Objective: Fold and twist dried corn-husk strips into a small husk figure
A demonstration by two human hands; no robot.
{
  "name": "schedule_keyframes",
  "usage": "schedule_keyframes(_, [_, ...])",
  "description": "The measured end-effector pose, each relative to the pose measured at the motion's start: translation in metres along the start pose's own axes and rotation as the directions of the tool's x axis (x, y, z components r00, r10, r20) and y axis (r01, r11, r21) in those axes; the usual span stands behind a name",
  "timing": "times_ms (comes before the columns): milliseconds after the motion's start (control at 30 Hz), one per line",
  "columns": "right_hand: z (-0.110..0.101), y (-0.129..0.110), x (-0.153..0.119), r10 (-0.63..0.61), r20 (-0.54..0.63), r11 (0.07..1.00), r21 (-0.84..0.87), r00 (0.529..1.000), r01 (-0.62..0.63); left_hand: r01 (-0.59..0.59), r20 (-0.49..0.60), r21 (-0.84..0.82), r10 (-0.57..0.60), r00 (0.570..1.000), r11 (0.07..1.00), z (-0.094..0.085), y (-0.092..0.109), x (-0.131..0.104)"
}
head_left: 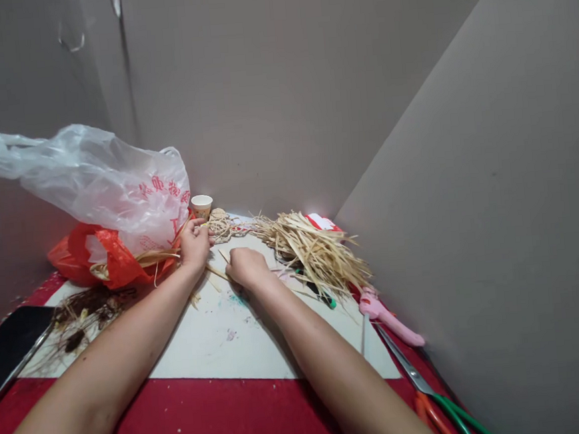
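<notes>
My left hand [196,243] is at the back of the white sheet [220,356], beside the red bag, its fingers bent round something I cannot make out. Close to its right, my right hand [247,266] is closed in a loose fist over a thin straw strip [217,272] that runs between the two hands. What the fingers pinch is hidden. Behind my left hand lies a coil of pale twisted cord [220,225]. A large pile of dry straw strips [317,251] lies to the right of my right hand.
A paper cup [202,205] stands at the back. At left are a clear plastic bag [111,184], a red bag [115,257], dark roots [84,317] and a black tablet-like object [13,342]. Right: a pink-handled tool [390,319], large scissors [417,374] and a green-ended tool [326,297].
</notes>
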State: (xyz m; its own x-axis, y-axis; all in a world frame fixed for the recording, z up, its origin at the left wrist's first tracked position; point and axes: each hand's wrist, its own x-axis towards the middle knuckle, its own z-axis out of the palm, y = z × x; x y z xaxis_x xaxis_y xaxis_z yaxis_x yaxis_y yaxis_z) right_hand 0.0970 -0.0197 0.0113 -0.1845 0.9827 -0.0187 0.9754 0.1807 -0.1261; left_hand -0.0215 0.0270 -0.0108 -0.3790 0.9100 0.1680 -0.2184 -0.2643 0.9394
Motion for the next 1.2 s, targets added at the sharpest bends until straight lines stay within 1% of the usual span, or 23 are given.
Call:
schedule_keyframes(33, [0.004,0.003,0.004,0.026,-0.021,0.999,0.047,0.999,-0.025,0.002,0.003,0.001,-0.002,1.000,1.000,0.000,0.000,0.000])
schedule_keyframes(67, [0.007,0.009,0.008,0.055,-0.041,0.990,0.133,0.998,-0.049,0.006,0.005,-0.003,-0.006,1.000,1.000,0.000,-0.001,0.000])
schedule_keyframes(100, [0.009,0.015,0.010,0.086,-0.054,0.962,0.264,0.995,-0.069,0.014,0.009,-0.010,-0.014,1.000,1.000,0.001,-0.001,-0.001])
schedule_keyframes(133, [0.011,0.022,0.012,0.114,-0.057,0.897,0.435,0.992,-0.078,0.024,0.013,-0.019,-0.024,1.000,1.000,0.002,-0.001,-0.001])
schedule_keyframes(167, [0.012,0.027,0.013,0.136,-0.050,0.781,0.621,0.989,-0.076,0.037,0.020,-0.029,-0.037,0.999,0.999,0.003,-0.001,-0.003])
schedule_keyframes(200, [0.013,0.032,0.013,0.151,-0.036,0.616,0.785,0.988,-0.065,0.055,0.033,-0.034,-0.054,0.998,0.998,0.004,0.000,-0.004])
schedule_keyframes(233, [0.015,0.035,0.013,0.159,-0.015,0.429,0.901,0.987,-0.056,0.079,0.056,-0.031,-0.078,0.995,0.996,0.005,0.000,-0.006])
schedule_keyframes(267, [0.017,0.037,0.012,0.159,0.004,0.259,0.965,0.987,-0.045,0.109,0.096,-0.019,-0.107,0.990,0.994,0.005,0.001,-0.008])
schedule_keyframes(300, [0.019,0.039,0.011,0.156,0.017,0.129,0.991,0.988,-0.037,0.144,0.150,-0.001,-0.142,0.978,0.990,0.006,0.001,-0.011])
schedule_keyframes(333, [0.021,0.039,0.010,0.152,0.025,0.045,0.998,0.988,-0.032,0.181,0.214,0.019,-0.181,0.960,0.983,0.006,0.002,-0.013])
schedule_keyframes(367, [0.022,0.039,0.009,0.147,0.030,-0.003,1.000,0.989,-0.030,0.216,0.283,0.042,-0.219,0.934,0.976,0.006,0.002,-0.015])
schedule_keyframes(400, [0.023,0.039,0.009,0.142,0.031,-0.030,0.999,0.989,-0.027,0.248,0.344,0.065,-0.255,0.904,0.967,0.006,0.002,-0.016])
schedule_keyframes(467, [0.024,0.040,0.008,0.130,0.020,-0.053,0.999,0.991,-0.013,0.294,0.422,0.099,-0.308,0.853,0.951,0.006,0.002,-0.018])
schedule_keyframes(533, [0.023,0.040,0.007,0.118,0.001,-0.059,0.998,0.993,0.006,0.314,0.447,0.116,-0.332,0.830,0.942,0.005,0.002,-0.019])
schedule_keyframes(633, [0.021,0.041,0.006,0.112,-0.019,-0.047,0.999,0.994,0.024,0.322,0.450,0.104,-0.333,0.828,0.941,0.004,0.003,-0.018])
schedule_keyframes(900, [0.023,0.042,0.006,0.099,-0.016,0.012,1.000,0.995,0.015,0.336,0.453,0.129,-0.357,0.817,0.933,0.005,0.007,-0.018])
schedule_keyframes(967, [0.025,0.042,0.007,0.112,-0.028,0.022,0.999,0.993,0.026,0.355,0.459,0.124,-0.370,0.807,0.927,0.005,0.008,-0.019])
schedule_keyframes(1033, [0.025,0.043,0.009,0.134,-0.066,0.032,0.998,0.989,0.063,0.365,0.448,0.118,-0.378,0.811,0.923,0.005,0.010,-0.018])
schedule_keyframes(1100, [0.025,0.042,0.010,0.158,-0.150,0.074,0.987,0.976,0.139,0.357,0.428,0.112,-0.369,0.825,0.927,0.004,0.011,-0.018])
schedule_keyframes(1133, [0.024,0.042,0.010,0.162,-0.203,0.116,0.976,0.966,0.186,0.351,0.427,0.109,-0.363,0.829,0.930,0.004,0.011,-0.017])
schedule_keyframes(1200, [0.023,0.040,0.011,0.136,-0.301,0.232,0.936,0.944,0.265,0.343,0.439,0.101,-0.351,0.827,0.934,0.004,0.012,-0.016])
